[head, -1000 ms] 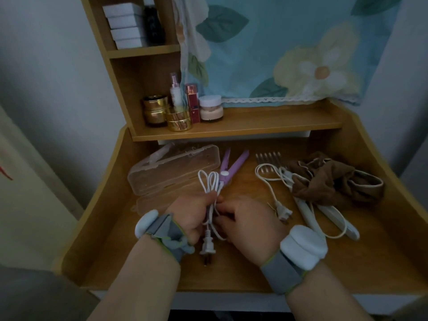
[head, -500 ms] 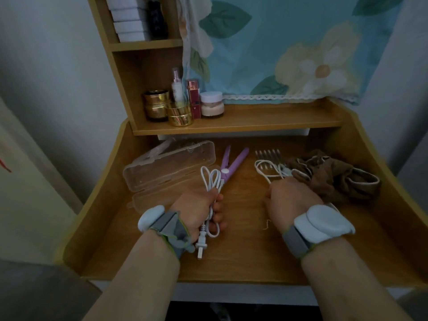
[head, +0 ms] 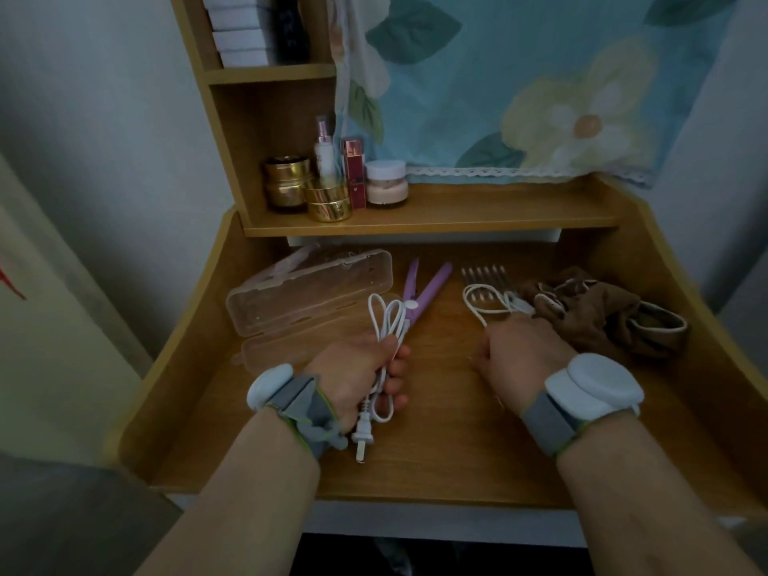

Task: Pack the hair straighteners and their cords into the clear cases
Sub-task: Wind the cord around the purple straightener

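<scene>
On the counter (head: 436,451), the left hand (head: 361,380) grips the coiled white cord (head: 388,322) of the purple straightener (head: 419,293). Right hand (head: 519,355), fingers hidden, grasp unclear. Keep coils tight before laying them in the clear case (head: 307,297).

One head-worn wide-angle view, looking forward and down, close over the wooden desk (head: 436,459) and its shelf (head: 457,218).

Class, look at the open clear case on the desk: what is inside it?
Through the clear case only wood-coloured desk shows; no straightener or cord lies in it. The left hand covers part of the near half's end, so that bit cannot be seen.
</scene>
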`<action>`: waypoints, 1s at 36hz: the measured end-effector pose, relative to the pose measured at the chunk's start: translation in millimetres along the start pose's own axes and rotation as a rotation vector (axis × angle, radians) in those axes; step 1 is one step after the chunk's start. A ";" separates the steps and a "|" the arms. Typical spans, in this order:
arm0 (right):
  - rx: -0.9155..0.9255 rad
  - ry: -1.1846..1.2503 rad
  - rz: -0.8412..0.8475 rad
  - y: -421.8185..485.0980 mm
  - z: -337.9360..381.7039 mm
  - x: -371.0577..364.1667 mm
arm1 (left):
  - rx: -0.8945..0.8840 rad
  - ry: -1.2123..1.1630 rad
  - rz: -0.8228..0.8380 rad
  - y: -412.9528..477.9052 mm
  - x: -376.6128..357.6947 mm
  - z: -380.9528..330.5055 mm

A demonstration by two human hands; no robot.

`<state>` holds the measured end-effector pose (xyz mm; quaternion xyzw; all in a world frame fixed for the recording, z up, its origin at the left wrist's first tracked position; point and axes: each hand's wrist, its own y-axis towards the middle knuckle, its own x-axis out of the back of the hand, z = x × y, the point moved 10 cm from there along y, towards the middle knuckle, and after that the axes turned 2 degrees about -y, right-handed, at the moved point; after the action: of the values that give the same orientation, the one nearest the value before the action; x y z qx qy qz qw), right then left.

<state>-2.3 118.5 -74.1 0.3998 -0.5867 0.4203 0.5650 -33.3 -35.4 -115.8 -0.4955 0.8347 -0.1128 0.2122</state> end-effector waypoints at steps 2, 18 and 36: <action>0.009 -0.027 0.011 -2.0 3.3 -0.5 | -0.006 -0.005 0.013 -0.7 -0.3 -0.2; 0.046 0.804 -0.072 -14.4 47.6 12.5 | -0.048 -0.053 -0.013 -2.1 4.7 -1.7; -0.200 1.453 0.273 6.8 58.2 -30.2 | -0.043 -0.003 -0.002 -5.7 1.9 -4.1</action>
<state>-26.5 65.6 -105.0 -0.1085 -0.1455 0.5897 0.7870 -31.5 -39.9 -110.4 -0.5008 0.8362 -0.0941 0.2027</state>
